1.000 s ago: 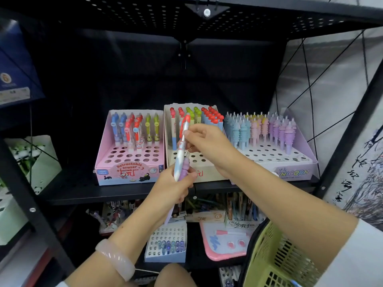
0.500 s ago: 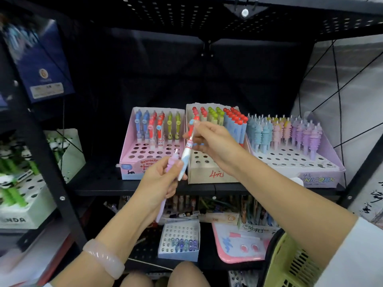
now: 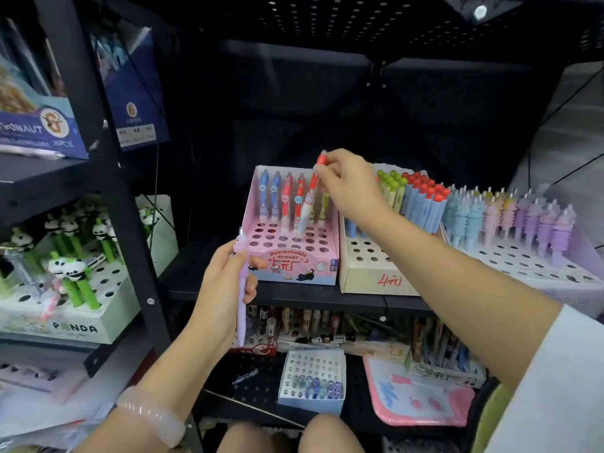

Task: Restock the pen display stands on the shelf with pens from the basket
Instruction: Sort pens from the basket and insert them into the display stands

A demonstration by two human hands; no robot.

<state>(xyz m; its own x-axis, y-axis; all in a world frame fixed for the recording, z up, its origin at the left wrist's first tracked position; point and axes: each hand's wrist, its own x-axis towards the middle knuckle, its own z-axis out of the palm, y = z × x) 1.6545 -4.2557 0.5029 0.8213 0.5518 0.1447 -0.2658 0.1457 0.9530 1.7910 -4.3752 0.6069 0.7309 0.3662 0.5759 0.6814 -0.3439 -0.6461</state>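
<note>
— Over the pink display stand (image 3: 291,256) on the shelf (image 3: 277,294), what has the right hand (image 3: 349,184) got?
— A red-topped pen (image 3: 309,197), pinched near its top, tilted, tip down at the stand's holes.
— And the left hand (image 3: 225,282)?
— Fingers curled round a purple pen (image 3: 242,289), upright, in front of the shelf edge.
— The basket (image 3: 487,416)?
— Lower right, only a green edge showing.

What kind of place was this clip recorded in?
Most likely a stationery shop. Black metal shelves hold cardboard pen display stands with handwritten prices, such as the pink stand and the beige stand, and a panda pen stand sits on the neighbouring shelf.
</note>
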